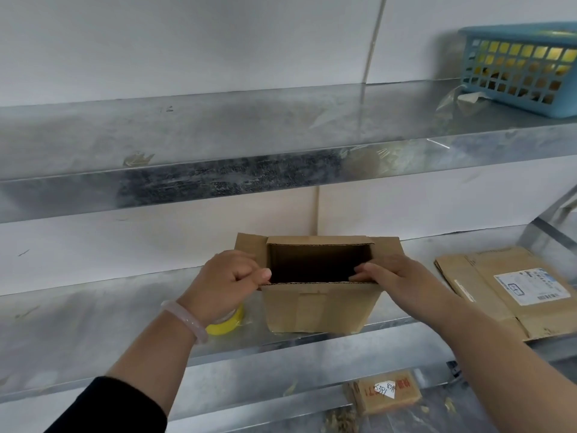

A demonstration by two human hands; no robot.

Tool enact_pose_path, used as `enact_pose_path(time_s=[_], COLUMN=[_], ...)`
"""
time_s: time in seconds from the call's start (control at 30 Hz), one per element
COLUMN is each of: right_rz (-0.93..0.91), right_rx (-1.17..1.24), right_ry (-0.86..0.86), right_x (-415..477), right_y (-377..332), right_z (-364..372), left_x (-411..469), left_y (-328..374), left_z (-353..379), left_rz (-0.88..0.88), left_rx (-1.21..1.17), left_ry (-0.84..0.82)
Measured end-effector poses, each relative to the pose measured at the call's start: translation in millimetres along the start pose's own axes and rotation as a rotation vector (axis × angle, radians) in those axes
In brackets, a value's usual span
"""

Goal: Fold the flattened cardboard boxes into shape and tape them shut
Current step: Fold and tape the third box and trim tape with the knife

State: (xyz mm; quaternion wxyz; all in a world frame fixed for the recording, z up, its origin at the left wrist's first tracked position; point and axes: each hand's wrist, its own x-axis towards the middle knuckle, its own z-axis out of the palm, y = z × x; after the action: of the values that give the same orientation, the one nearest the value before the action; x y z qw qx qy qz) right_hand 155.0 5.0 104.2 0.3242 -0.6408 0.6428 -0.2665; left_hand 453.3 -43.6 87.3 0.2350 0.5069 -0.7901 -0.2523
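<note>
Metal shelf (93, 307) bearing cardboard box (318, 307), squared, gaping between fingers (365, 272); left hand (224, 282), right hand (396, 276) clamping near rim; flaps, taping remaining.

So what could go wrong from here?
The left hand and right hand hold the cardboard box near the front edge of the metal shelf; a pull might drag it off. The yellow tape roll lies under the left wrist and could get knocked away.

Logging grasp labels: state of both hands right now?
Left hand: pinching the near rim of the cardboard box.
Right hand: gripping the same rim, right end.
</note>
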Motion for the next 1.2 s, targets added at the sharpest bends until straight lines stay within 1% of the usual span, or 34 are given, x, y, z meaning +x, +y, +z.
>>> enact_pose_path(time_s=[0.07, 0.17, 0.2, 0.3, 0.37, 0.43, 0.53, 0.6, 0.63, 0.7, 0.77, 0.8, 0.87, 0.9, 0.93, 0.97, 1.0, 1.07, 1.13, 1.2], right_rz=[0.011, 0.010, 0.007, 0.033, 0.018, -0.014, -0.036, -0.044, -0.046, -0.042, -0.046, -0.044, 0.010, 0.069, 0.140, 0.202, 0.245, 0.276, 0.244, 0.200], right_rx=[-0.003, -0.108, -0.142, -0.199, -0.319, -0.466, -0.583, -0.617, -0.608, -0.458, -0.234, -0.201, -0.286, -0.312, -0.299, -0.253, -0.186, -0.108, -0.115, -0.125], right_ry=[-0.131, -0.253, -0.288, -0.374, -0.389, -0.365, -0.332, -0.326, -0.316, -0.251, -0.095, 0.024, 0.273, 0.357, 0.392, 0.390, 0.370, 0.324, 0.341, 0.371], right_x=[8.8, 17.8, 20.1, 29.1, 35.8, 42.0, 48.7, 50.4, 48.9, 43.3, 35.0, 31.4, 24.8, 22.1, 20.0, 18.2, 16.9, 12.3, 6.3, -1.4], right_y=[-3.9, -6.1, -6.6, -4.9, -2.6, 0.4, 2.3, 3.2, 2.9, 3.7, 8.6, 13.8, 25.5, 30.2, 33.3, 34.8, 34.9, 29.9, 21.1, 7.8], right_z=[-6.0, -14.7, -16.4, -19.2, -17.7, -13.7, -7.8, -5.5, -5.4, -6.9, -7.5, -6.6, -5.8, -6.0, -6.9, -8.6, -10.2, -13.0, -15.0, -17.7], left_x=[8.1, 15.4, 17.6, 26.1, 31.3, 35.2, 38.5, 38.6, 37.6, 34.1, 26.2, 20.5, 9.0, 4.2, 1.0, -1.2, -2.0, -1.5, -2.3, -5.6], left_y=[0.2, 1.9, 2.7, 8.3, 11.5, 13.0, 17.2, 22.2, 23.2, 19.8, 12.6, 9.6, 5.3, 4.5, 3.1, 2.7, 2.9, 8.4, 18.5, 31.2], left_z=[-6.1, -16.3, -17.8, -17.4, -14.2, -10.6, -5.1, -3.3, -3.7, -6.9, -9.8, -9.3, -3.2, 1.0, 5.1, 7.5, 8.5, 7.9, 6.2, 3.9], left_rz=[0.046, 0.019, 0.000, -0.049, -0.060, -0.054, -0.075, -0.092, -0.091, -0.083, -0.076, -0.069, -0.066, -0.088, -0.133, -0.188, -0.244, -0.324, -0.336, -0.319], left_rx=[0.047, 0.043, 0.056, 0.072, 0.178, 0.315, 0.494, 0.528, 0.508, 0.365, 0.182, 0.132, 0.130, 0.134, 0.124, 0.096, 0.051, -0.006, 0.003, 0.006], left_ry=[-0.107, -0.333, -0.380, -0.452, -0.494, -0.528, -0.562, -0.562, -0.556, -0.500, -0.375, -0.286, -0.042, 0.093, 0.211, 0.291, 0.327, 0.295, 0.267, 0.298])
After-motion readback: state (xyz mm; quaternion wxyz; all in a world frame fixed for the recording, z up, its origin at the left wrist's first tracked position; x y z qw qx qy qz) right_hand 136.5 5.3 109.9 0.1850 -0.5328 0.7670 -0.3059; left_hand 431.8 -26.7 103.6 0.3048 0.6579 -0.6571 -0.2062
